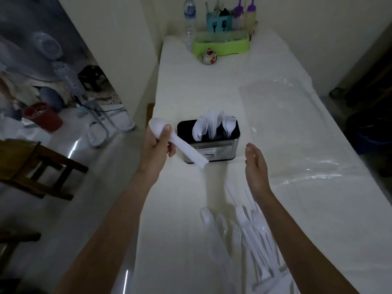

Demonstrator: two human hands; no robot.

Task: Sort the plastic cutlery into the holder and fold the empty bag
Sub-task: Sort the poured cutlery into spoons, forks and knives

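Observation:
A metal holder [214, 148] with a dark inside stands mid-table, with white spoons, knives and forks [212, 126] upright in it. My left hand [158, 145] is just left of the holder, shut on a bunch of white plastic spoons [180, 143], bowls up-left, handles pointing down-right in front of the holder. My right hand [255, 166] hovers to the holder's right, fingers apart, holding nothing. A pile of loose white forks and spoons [248, 232] lies on the table near me. The clear plastic bag [297, 132] lies flat at the right.
At the table's far end stand a green tray [220, 44], a teal utensil caddy [218, 23], a water bottle [189, 20], purple-capped bottles [250, 15] and a small jar [209, 56]. Left of the table [191, 92] are a wooden chair [42, 166] and a red bucket [42, 116].

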